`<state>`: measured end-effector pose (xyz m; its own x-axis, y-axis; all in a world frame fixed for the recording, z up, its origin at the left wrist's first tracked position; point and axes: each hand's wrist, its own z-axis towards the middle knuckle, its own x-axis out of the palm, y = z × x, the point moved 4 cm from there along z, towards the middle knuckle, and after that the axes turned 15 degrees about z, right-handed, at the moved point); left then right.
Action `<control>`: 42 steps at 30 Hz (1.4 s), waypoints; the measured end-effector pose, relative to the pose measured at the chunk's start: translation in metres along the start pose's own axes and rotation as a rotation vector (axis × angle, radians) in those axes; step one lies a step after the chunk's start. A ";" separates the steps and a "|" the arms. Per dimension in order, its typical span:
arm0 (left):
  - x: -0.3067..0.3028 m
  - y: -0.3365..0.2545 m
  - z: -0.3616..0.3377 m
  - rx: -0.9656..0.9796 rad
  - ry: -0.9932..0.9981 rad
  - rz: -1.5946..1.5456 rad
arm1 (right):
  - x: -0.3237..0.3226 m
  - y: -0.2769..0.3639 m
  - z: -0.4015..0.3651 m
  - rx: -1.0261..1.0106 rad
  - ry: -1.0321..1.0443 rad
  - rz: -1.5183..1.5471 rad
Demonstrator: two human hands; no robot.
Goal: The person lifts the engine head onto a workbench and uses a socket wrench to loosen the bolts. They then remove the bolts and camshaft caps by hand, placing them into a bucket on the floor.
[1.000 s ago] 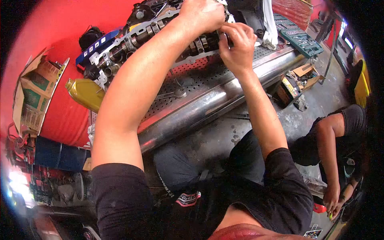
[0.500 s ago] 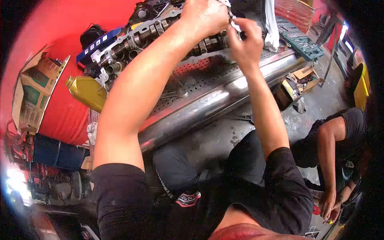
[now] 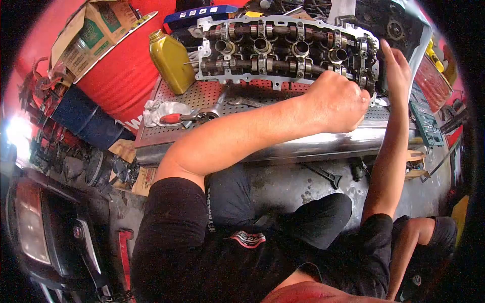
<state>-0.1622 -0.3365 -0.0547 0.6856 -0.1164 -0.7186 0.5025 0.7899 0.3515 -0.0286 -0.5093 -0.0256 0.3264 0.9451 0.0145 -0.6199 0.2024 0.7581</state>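
Observation:
A cylinder head [image 3: 280,70] with two camshafts and several round tubes lies on a perforated metal bench [image 3: 151,134]. My left hand [image 3: 338,101] is closed in a fist at its near right edge; whatever the fingers hold, if anything, is hidden. At the right end, beside the chain sprockets [image 3: 373,55], my right hand [image 3: 396,70] has its fingers stretched upward and shows nothing in them. A gold oil bottle [image 3: 172,63] stands tilted in view by the left end. Nearer me are a red-handled tool [image 3: 174,118], a wrench [image 3: 220,103] and a white rag [image 3: 157,112].
Left of the bench stand a red drum [image 3: 121,81] bearing a cardboard box [image 3: 96,35], and a blue drum [image 3: 86,113]. A car headlight [image 3: 33,217] is at lower left. At right are a green socket case [image 3: 425,123] and another person's arm [image 3: 406,247].
My view has turned, bringing the whole cylinder head into sight. My left hand has come down to its near edge. My right hand has parted from the left, its bent fingers now straightened.

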 end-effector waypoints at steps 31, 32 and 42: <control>0.007 0.045 0.021 -0.143 -0.091 0.191 | -0.045 -0.038 -0.075 -0.133 -0.098 0.058; 0.011 0.053 0.030 -0.146 -0.141 0.209 | -0.029 -0.040 -0.092 -0.151 -0.068 0.229; 0.038 0.072 0.132 -0.008 0.053 0.362 | 0.003 -0.011 -0.119 -0.629 -0.113 -0.477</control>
<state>-0.0308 -0.3636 0.0223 0.7899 0.2031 -0.5786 0.2279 0.7787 0.5845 -0.1057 -0.4782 -0.1113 0.7072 0.6955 -0.1274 -0.6710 0.7169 0.1893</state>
